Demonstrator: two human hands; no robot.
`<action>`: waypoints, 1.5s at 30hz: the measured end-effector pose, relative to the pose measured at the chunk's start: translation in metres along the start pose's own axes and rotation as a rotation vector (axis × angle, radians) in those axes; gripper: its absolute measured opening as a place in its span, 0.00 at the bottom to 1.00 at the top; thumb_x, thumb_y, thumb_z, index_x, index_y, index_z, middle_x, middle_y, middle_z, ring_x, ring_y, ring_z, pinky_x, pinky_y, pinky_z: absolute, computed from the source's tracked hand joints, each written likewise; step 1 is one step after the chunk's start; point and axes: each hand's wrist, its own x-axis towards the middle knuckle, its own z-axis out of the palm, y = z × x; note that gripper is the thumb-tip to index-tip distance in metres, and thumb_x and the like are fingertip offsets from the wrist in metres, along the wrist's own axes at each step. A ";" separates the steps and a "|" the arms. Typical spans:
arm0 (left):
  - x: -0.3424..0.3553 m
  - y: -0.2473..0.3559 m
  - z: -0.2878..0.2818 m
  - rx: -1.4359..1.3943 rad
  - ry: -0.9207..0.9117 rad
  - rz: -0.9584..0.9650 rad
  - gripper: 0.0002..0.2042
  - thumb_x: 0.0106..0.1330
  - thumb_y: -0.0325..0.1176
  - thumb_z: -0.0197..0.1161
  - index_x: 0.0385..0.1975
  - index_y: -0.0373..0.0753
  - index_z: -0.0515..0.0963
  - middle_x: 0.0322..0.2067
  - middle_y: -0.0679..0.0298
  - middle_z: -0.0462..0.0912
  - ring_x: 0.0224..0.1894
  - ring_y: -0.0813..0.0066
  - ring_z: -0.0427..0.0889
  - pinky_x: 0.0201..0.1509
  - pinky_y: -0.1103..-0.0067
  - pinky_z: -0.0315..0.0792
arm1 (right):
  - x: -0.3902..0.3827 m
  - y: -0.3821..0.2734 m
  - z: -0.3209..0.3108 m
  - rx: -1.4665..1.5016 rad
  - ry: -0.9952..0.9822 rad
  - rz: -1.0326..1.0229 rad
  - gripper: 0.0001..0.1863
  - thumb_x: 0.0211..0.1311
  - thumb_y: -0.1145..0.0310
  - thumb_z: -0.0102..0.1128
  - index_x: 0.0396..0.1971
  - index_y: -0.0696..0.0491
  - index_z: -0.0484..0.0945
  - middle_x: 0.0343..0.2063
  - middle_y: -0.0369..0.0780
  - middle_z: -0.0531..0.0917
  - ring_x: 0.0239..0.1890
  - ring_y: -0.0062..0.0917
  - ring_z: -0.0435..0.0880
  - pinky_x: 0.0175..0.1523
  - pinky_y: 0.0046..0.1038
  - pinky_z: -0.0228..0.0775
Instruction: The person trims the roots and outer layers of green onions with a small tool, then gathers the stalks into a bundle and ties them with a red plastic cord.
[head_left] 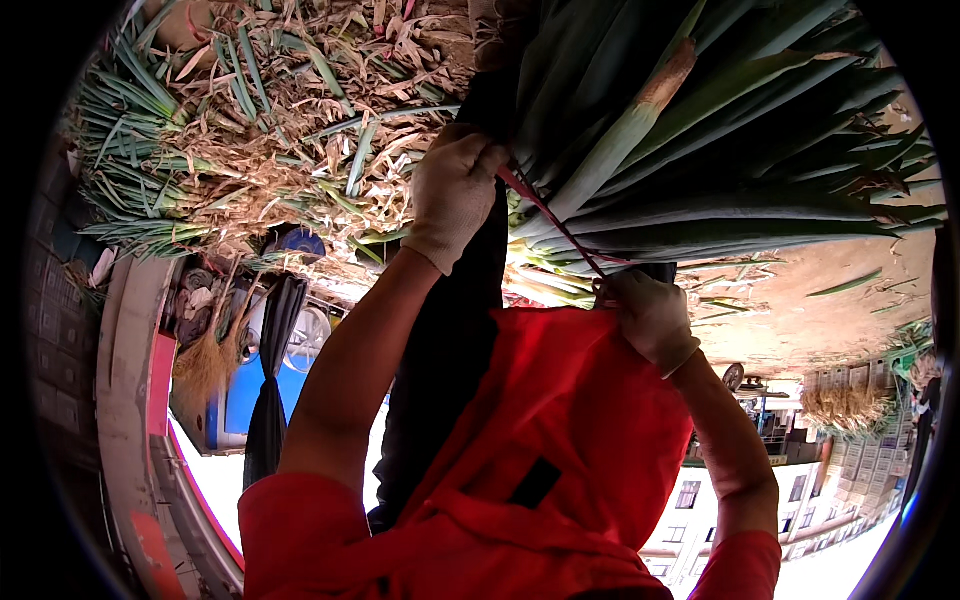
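Note:
A large bundle of long green onions (740,165) lies in front of me, its dark green leaves fanning out to the right. A thin dark red tie strip (556,224) runs across the bundle near its pale stalks. My left hand (452,195), in a pale knitted glove, is closed on the strip's upper left end. Close against my red apron, my right hand (652,318), also gloved, grips the strip's other end with bent fingers. The strip looks taut between the two hands. Its path beneath the bundle is hidden.
Dry husks and loose leaves (300,110) cover the ground to the left. More green onions (150,215) lie in a row at the far left. A straw broom (207,365) and a blue object (265,395) are beyond my left arm. Stacked boxes (868,455) stand at the right.

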 end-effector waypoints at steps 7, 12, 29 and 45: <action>0.017 0.012 -0.007 -0.120 -0.079 -0.304 0.09 0.62 0.32 0.57 0.28 0.35 0.81 0.28 0.56 0.79 0.31 0.59 0.78 0.37 0.71 0.72 | 0.000 -0.011 -0.028 -0.118 -0.119 -0.109 0.04 0.52 0.68 0.62 0.29 0.46 0.81 0.34 0.37 0.81 0.37 0.35 0.82 0.36 0.37 0.74; 0.016 0.003 -0.008 -0.308 -0.045 -0.339 0.09 0.64 0.33 0.56 0.32 0.34 0.80 0.25 0.63 0.77 0.26 0.76 0.72 0.32 0.80 0.67 | 0.041 -0.082 -0.038 -0.055 0.039 -0.560 0.05 0.48 0.70 0.65 0.26 0.50 0.79 0.34 0.38 0.79 0.40 0.36 0.79 0.42 0.33 0.70; -0.037 0.069 -0.023 -0.970 -0.177 -0.410 0.14 0.72 0.44 0.54 0.38 0.38 0.74 0.36 0.63 0.79 0.39 0.74 0.81 0.32 0.80 0.75 | 0.045 -0.020 0.014 0.747 -0.062 0.047 0.05 0.65 0.75 0.54 0.28 0.58 0.71 0.22 0.36 0.73 0.25 0.20 0.70 0.33 0.23 0.66; -0.048 0.090 -0.034 0.999 -0.603 0.236 0.09 0.54 0.34 0.67 0.34 0.43 0.80 0.35 0.62 0.75 0.42 0.61 0.78 0.43 0.69 0.72 | 0.054 -0.007 0.011 0.857 -0.068 0.016 0.03 0.62 0.80 0.53 0.29 0.59 0.75 0.20 0.38 0.74 0.25 0.21 0.71 0.33 0.24 0.66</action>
